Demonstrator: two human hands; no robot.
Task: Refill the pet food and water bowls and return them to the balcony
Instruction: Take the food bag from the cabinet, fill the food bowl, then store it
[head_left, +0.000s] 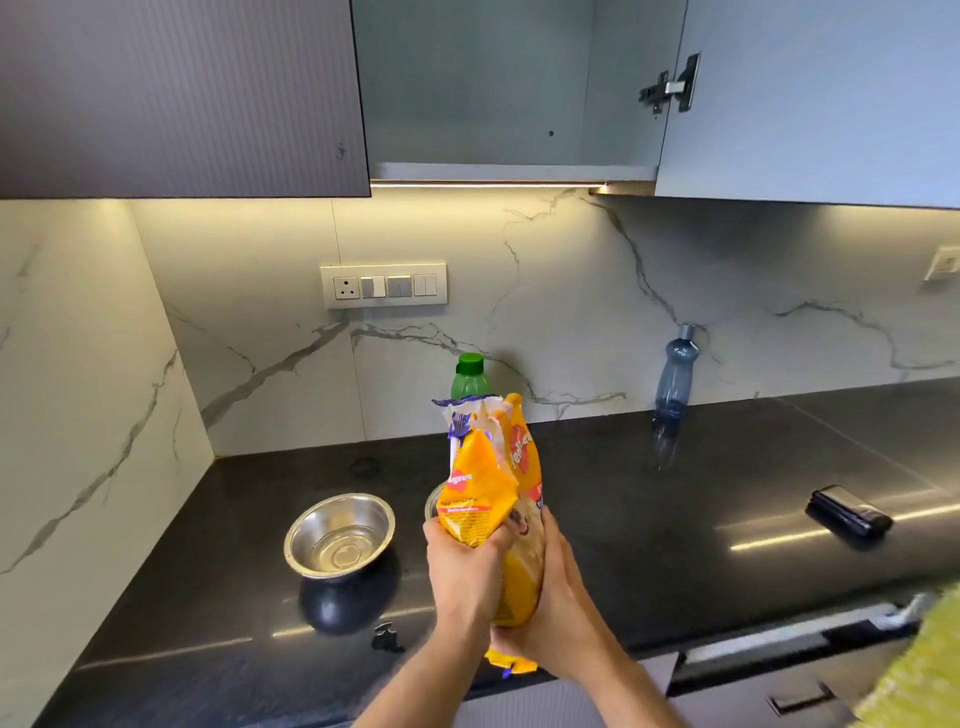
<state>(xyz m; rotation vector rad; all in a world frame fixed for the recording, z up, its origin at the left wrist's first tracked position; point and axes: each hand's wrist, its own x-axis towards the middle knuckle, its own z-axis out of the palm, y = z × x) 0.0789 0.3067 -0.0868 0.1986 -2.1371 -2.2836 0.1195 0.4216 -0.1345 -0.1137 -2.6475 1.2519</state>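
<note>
Both hands gripping food bag, upright, mouth upward

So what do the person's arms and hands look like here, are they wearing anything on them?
Both forearms come up bare from the bottom edge of the picture, with no sleeves in sight. The left hand and right hand are bare too: no gloves, and no rings, watch or bracelet that I can see. A bit of yellow-green cloth shows at the lower right; whether it is clothing is unclear.
</note>
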